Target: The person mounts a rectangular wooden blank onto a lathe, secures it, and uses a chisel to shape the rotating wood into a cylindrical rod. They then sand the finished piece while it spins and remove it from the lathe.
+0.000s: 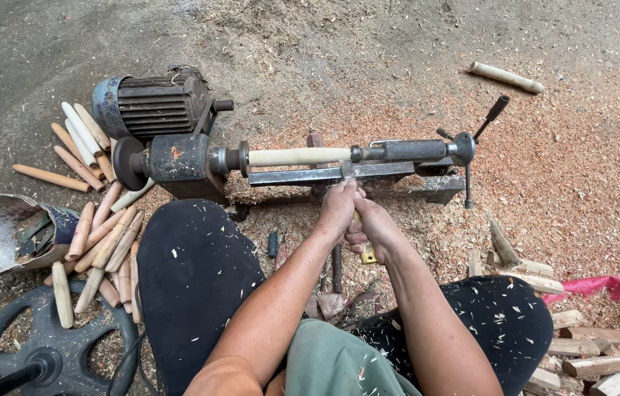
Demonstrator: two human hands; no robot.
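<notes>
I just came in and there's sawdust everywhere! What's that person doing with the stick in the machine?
A person sits on the ground at a small wood lathe. A pale wooden rod is clamped in it. Both hands grip one cutting tool: the left hand near the blade at the rod, the right hand on the yellow handle. Finished rods lie piled on the left, rough wood blocks on the right.

Just one cam here, strapped to my head, looking steeply down and forward past my knees. It's pretty close: my forearms fill the lower middle, the small lathe (288, 165) sits across the centre, and the sawdust-covered ground (559, 169) fills the rest.
</notes>
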